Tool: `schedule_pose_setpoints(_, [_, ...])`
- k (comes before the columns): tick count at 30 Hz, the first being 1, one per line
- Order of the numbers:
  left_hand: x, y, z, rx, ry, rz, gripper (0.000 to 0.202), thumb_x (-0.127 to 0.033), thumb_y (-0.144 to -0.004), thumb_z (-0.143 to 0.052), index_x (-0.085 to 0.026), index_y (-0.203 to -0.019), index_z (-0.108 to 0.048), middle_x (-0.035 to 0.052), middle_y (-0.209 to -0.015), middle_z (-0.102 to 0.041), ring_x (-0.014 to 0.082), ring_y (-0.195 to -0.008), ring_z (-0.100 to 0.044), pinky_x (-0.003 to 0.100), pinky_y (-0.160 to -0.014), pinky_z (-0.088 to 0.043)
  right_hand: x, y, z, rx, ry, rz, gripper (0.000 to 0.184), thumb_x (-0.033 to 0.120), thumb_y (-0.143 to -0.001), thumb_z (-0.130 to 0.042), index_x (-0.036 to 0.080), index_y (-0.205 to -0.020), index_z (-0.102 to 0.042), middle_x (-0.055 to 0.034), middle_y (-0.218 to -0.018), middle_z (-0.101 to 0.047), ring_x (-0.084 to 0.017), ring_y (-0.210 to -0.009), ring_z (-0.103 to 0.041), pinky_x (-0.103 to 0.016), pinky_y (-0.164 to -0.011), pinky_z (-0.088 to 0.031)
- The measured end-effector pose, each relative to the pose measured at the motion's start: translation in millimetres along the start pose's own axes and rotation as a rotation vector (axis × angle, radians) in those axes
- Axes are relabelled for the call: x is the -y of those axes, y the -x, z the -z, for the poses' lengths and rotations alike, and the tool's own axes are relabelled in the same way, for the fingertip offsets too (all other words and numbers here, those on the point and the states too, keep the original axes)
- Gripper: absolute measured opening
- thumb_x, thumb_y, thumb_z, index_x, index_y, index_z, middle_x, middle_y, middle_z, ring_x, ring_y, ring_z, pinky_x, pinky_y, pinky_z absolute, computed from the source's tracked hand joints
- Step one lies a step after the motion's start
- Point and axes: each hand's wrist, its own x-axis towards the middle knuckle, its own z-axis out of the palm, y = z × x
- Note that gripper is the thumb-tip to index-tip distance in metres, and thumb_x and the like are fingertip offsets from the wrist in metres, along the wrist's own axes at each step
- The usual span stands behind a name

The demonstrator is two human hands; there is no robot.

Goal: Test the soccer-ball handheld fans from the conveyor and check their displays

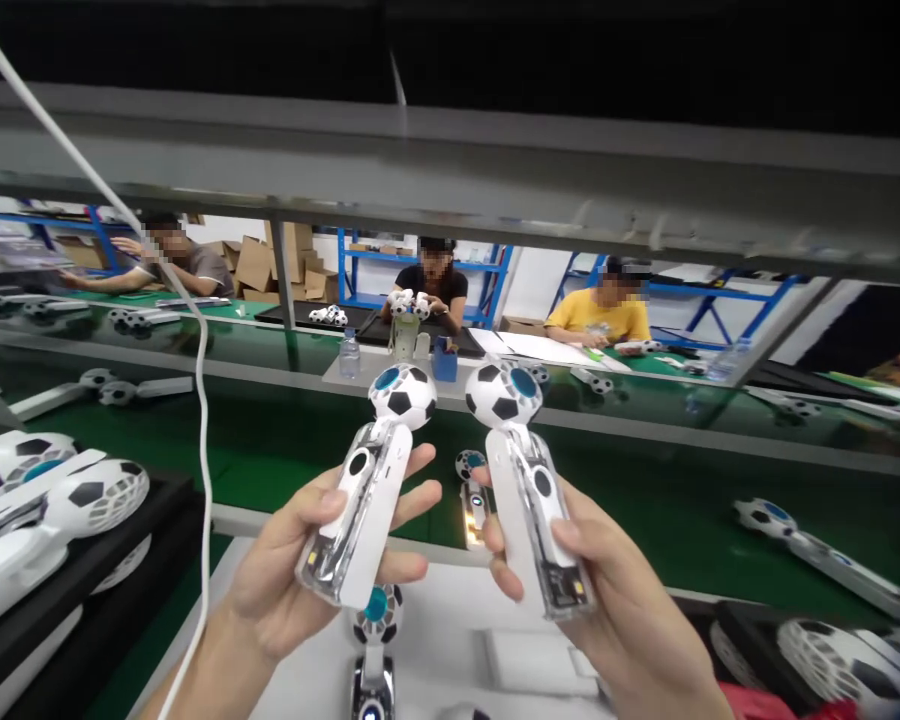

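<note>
My left hand point(300, 570) grips a white handheld fan with a football-patterned head point(375, 470), thumb resting on its black button. My right hand point(607, 600) grips a second fan of the same kind point(521, 480), thumb on its handle. Both fans are held upright side by side, heads level, above a white work surface point(450, 640). A third fan point(375, 640) lies on that surface below my hands. Another fan point(471, 495), with a lit spot on its handle, lies between the two held ones on the green belt.
A green conveyor belt point(645, 500) runs across, carrying fans point(817, 555). Black trays with more fans sit at left point(52, 520) and bottom right point(847, 660). A white cable point(202, 420) hangs at left. Three people sit working beyond the belt, behind a metal shelf rail point(450, 170).
</note>
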Motion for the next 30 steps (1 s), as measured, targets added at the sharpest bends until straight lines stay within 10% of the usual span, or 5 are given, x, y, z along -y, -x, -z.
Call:
schedule_pose_setpoints(9, [9.6, -1.0, 3.4, -0.148, -0.483, -0.031, 0.052, -0.021, -0.089, -0.065, -0.024, -0.138, -0.048, 0.0099, -0.105, -0.072, 0.0209, -0.075, -0.073, 0.029, -0.066, -0.059, -29.3, -7.8, -12.3, -0.265, 0.249, 0.182, 0.051, 0.032, -0.089, -0.064, 0.028, -0.137, -0.048, -0.0071, -0.092, -0.071, -0.022, -0.074, -0.069, -0.035, -0.065, -0.059])
schedule_pose_setpoints(30, [16.4, -1.4, 2.3, -0.138, -0.519, -0.098, 0.064, -0.021, -0.083, -0.072, -0.026, -0.137, -0.038, 0.0059, -0.097, -0.066, 0.0180, -0.073, -0.068, 0.027, -0.063, -0.053, -33.4, -4.2, -27.8, -0.288, 0.279, 0.121, 0.072, 0.031, -0.090, -0.064, 0.037, -0.153, -0.028, -0.0063, -0.115, -0.063, -0.021, -0.087, -0.063, -0.035, -0.070, -0.059])
